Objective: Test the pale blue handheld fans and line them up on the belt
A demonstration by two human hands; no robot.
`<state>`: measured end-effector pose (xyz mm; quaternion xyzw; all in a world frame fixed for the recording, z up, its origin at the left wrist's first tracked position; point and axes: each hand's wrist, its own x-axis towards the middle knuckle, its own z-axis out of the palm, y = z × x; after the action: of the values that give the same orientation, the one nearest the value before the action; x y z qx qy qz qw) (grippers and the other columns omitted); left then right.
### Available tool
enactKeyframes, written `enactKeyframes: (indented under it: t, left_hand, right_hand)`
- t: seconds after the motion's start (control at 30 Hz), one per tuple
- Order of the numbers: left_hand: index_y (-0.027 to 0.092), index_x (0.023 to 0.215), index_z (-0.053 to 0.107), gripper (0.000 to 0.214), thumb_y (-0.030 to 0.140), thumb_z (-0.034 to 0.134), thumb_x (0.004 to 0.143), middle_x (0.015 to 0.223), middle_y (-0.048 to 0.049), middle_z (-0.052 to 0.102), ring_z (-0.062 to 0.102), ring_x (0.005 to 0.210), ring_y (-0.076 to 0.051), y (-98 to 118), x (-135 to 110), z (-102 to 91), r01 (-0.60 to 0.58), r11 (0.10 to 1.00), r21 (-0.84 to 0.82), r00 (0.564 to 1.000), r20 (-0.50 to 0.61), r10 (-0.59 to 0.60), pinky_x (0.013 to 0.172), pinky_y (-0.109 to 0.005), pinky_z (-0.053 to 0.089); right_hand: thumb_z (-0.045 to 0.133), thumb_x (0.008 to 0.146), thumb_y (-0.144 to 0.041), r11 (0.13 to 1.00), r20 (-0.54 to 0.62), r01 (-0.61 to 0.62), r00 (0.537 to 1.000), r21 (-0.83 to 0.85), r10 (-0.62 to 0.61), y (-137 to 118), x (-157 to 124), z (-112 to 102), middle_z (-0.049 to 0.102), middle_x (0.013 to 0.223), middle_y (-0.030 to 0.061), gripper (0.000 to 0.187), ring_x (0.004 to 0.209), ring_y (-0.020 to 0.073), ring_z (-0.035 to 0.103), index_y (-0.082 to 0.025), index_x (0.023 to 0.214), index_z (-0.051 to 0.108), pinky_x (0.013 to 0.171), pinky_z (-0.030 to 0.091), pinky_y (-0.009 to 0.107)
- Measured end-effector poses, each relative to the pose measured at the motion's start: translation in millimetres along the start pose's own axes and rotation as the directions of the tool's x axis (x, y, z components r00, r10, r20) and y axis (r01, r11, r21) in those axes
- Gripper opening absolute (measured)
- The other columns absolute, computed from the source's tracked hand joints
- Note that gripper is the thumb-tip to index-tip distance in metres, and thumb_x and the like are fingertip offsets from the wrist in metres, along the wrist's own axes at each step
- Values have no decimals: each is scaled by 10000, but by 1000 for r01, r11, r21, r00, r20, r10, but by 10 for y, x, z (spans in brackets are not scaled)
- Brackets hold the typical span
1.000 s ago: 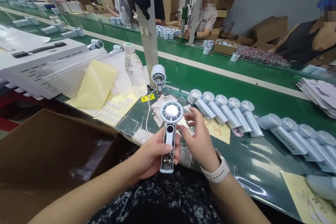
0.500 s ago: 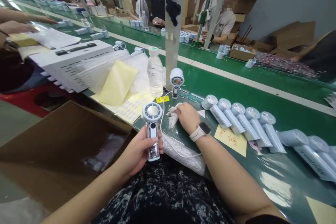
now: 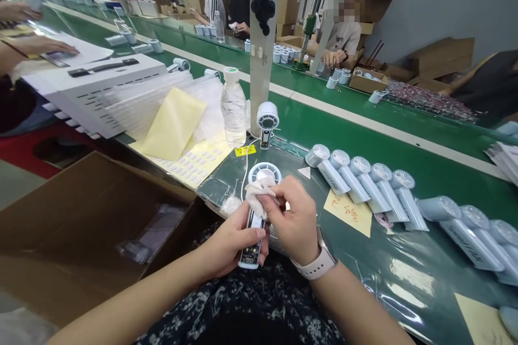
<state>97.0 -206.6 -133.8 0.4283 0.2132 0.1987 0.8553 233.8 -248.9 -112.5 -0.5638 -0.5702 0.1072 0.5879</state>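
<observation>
My left hand (image 3: pixel 230 242) grips the handle of a small white handheld fan (image 3: pixel 265 174), whose circuit board shows through the open handle near my palm. My right hand (image 3: pixel 293 218) pinches a crumpled white cloth (image 3: pixel 257 198) and presses it against the front of the fan head. The cloth and my fingers hide much of the fan's round centre. Both hands are above the edge of the green conveyor belt (image 3: pixel 404 259), close to my lap.
A finished fan (image 3: pixel 267 116) stands on its base by a water bottle (image 3: pixel 233 110). Pale blue fans (image 3: pixel 360 175) lie in rows to the right. An open cardboard box (image 3: pixel 81 226) sits at lower left. Co-workers sit along the belts.
My right hand has moved from the belt to the fan, bringing the white cloth with it. My left hand has shifted right and lower, tilting the fan.
</observation>
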Motion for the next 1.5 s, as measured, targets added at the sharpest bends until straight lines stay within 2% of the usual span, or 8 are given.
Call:
enactKeyframes:
  t: [0.27,0.47,0.57,0.87,1.1,1.23,1.37,1.5]
  left_hand:
    - [176,1076,511,492,371,811,739,773,28,595,560,512,-81,76,-85,-63,-55,998,-36,997,55,57,475,-191,478]
    - [201,1133,531,459,324,786,772,857,29,559,580,568,-79,95,-124,-43,-112,992,-61,991,73,116,502,-199,508]
    - [193,1126,538,445,328,782,779,857,25,559,582,574,-79,84,-112,-30,-122,991,-59,989,78,127,509,-197,509]
    - [197,1135,520,477,320,794,765,866,30,548,574,584,-81,54,-64,-6,-90,995,-48,993,66,93,522,-217,514]
    - [191,1037,447,469,362,783,757,677,26,609,577,515,-113,21,-66,20,-61,998,-7,998,15,61,477,-201,470]
    - [194,1089,435,495,418,759,789,664,29,625,569,493,-113,17,-99,26,-123,989,84,991,64,118,459,-195,462]
    - [192,1198,377,589,430,740,799,637,25,644,562,468,-120,58,-130,-31,-110,977,184,988,124,88,455,-200,448]
    - [200,1186,353,551,351,711,796,670,24,646,583,509,-133,76,-135,-37,-76,967,242,994,91,56,480,-218,456]
  right_hand:
    - [609,877,-320,965,-107,-261,960,-17,258,386,172,-229,426,640,-54,174,584,141,418,-215,754,541,565,340,278]
    - [577,858,-313,955,-78,-204,978,-215,191,314,138,-179,629,1139,135,295,1065,291,579,-183,1122,587,939,443,477]
    - [534,923,-324,967,25,-177,982,-183,185,220,58,-151,653,1174,121,330,1062,266,611,-203,1230,553,927,479,439]
    - [572,844,-108,882,132,-251,936,-400,327,505,249,-19,632,865,79,122,839,244,597,-203,798,633,729,446,344]
    - [658,886,-271,940,141,-224,971,259,192,38,12,-177,517,744,-29,55,656,142,506,-238,884,614,608,424,280]
    - [823,764,-279,792,217,-394,919,467,330,34,-13,-109,495,692,-81,646,578,122,476,-313,1309,477,534,419,251]
    - [765,830,-304,710,414,-466,871,528,263,84,20,-178,566,798,-26,607,664,151,568,-316,1377,503,563,523,279]
    - [829,769,-273,725,396,-465,874,509,283,49,25,-231,566,745,-40,614,632,146,552,-328,1325,574,549,523,270]
